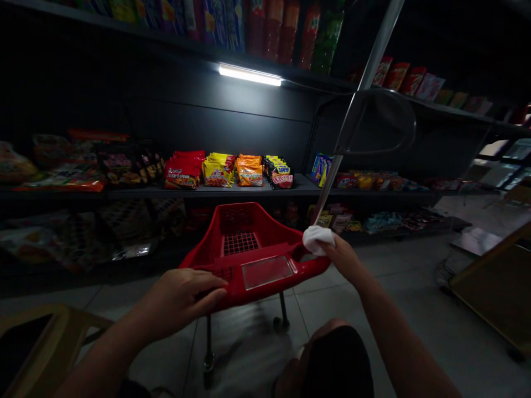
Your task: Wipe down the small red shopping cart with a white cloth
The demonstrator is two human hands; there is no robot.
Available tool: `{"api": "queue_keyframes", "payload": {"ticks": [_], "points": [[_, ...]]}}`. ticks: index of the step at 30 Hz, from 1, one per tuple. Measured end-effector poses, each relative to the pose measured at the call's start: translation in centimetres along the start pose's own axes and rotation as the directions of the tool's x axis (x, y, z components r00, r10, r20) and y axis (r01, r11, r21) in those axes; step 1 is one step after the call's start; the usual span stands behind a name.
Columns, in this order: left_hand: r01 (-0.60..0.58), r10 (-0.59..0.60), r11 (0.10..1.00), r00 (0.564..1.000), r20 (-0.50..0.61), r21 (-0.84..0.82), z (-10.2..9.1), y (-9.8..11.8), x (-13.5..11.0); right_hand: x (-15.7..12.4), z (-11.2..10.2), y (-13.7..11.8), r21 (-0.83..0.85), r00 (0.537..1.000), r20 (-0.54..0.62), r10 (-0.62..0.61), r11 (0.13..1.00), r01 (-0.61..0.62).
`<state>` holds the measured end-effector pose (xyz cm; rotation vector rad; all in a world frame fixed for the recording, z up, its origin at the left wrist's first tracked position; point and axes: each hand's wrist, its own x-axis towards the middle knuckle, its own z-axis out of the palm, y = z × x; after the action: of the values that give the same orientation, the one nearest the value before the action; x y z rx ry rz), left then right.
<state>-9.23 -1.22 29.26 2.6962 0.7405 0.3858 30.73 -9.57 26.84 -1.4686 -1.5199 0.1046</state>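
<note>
Right grip [342, 258] pressed shut on a bunched white cloth [318, 240], which wraps the lower end of a chrome pole [357, 105] just above the right side of a red shopping cart [238, 213]. Left grip [182, 298] lies across the cart's near edge, fingers together and curled over the red plastic. The cart's long axis runs straight ahead, away from the wearer, with its far end pointing at a store shelf [232, 190] and stopping just short of it. The pole leans the other way, climbing up and to the right out of the frame, its shine dulled by the dim aisle. The cart is a shallow, glossy red basket with a black mesh panel [240, 243] in its floor and a clear plastic panel [267, 272] on its near side. It stands on thin dark legs with small wheels [208, 362] over a grey tile floor [332, 298]. On the shelf ahead, red, yellow and orange noodle packets [234, 170] stand in tight groups beneath a lit fluorescent tube [250, 74], with bagged snacks [62, 166] to the left. A yellow-framed cart [493, 293] stands at the right edge of the frame
</note>
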Motion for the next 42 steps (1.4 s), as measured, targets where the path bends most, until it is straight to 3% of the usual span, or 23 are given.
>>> {"api": "queue_keyframes", "payload": {"ticks": [2,5,9,12,14,17,21,23,25,28,32,35,38,42], "points": [[0.009,-0.009,1.0,1.0,0.009,-0.001,0.1,0.0,0.2,-0.1,0.3,0.8,-0.016,0.994,-0.102,0.038,0.999,-0.039],[0.032,-0.032,0.999,0.999,0.003,0.013,0.2,0.0,0.3,-1.9,1.3,-0.2,-0.091,0.992,-0.061,-0.106,0.991,0.1],[0.072,-0.07,0.995,0.997,-0.026,0.069,0.1,0.1,0.1,-5.8,5.5,-6.0,-0.276,0.933,-0.007,-0.36,0.897,0.345],[0.049,-0.049,0.994,0.999,-0.005,0.102,-0.2,0.3,0.3,-6.9,9.3,-10.7,-0.343,0.853,0.202,-0.481,0.781,0.522],[0.021,-0.023,0.994,1.0,0.016,0.106,-0.3,0.1,0.4,-6.6,10.3,-11.9,-0.343,0.81,0.269,-0.521,0.734,0.586],[0.001,-0.004,0.995,1.0,0.027,0.105,-0.7,-0.7,0.1,-5.9,8.2,-9.6,-0.336,0.822,0.246,-0.513,0.751,0.569],[-0.01,0.006,0.997,0.998,0.056,0.077,-1.2,-1.9,-0.3,-5.3,2.8,-3.1,-0.26,0.903,0.111,-0.415,0.865,0.43],[0.002,-0.006,0.998,0.998,0.056,0.06,-1.2,-2.3,-0.4,-5.5,1.9,-1.2,-0.167,0.923,0.033,-0.384,0.908,0.384],[0.024,-0.027,0.997,0.999,0.04,0.077,-1.1,-2.2,-0.4,-6.2,2.6,-1.2,-0.141,0.932,-0.066,-0.355,0.928,0.344],[0.082,-0.074,0.983,0.996,-0.053,0.162,-0.7,-0.8,-0.1,-7.4,4.9,-3.5,-0.243,0.932,-0.14,-0.335,0.924,0.295],[0.172,-0.122,0.958,0.969,-0.215,0.229,0.3,2.0,0.4,-7.8,5.9,-5.7,-0.355,0.929,-0.012,-0.369,0.871,0.341],[0.22,-0.172,0.947,0.963,-0.21,0.233,1.0,2.4,0.8,-6.7,4.8,-4.2,-0.287,0.899,0.064,-0.433,0.855,0.432],[0.229,-0.181,0.936,0.964,-0.193,0.267,1.2,1.6,0.7,-5.6,4.3,-2.0,-0.177,0.89,-0.081,-0.449,0.885,0.43],[0.261,-0.206,0.907,0.959,-0.193,0.331,0.8,0.8,0.3,-6.6,6.3,-1.4,-0.044,0.905,-0.29,-0.312,0.949,0.313]]}}
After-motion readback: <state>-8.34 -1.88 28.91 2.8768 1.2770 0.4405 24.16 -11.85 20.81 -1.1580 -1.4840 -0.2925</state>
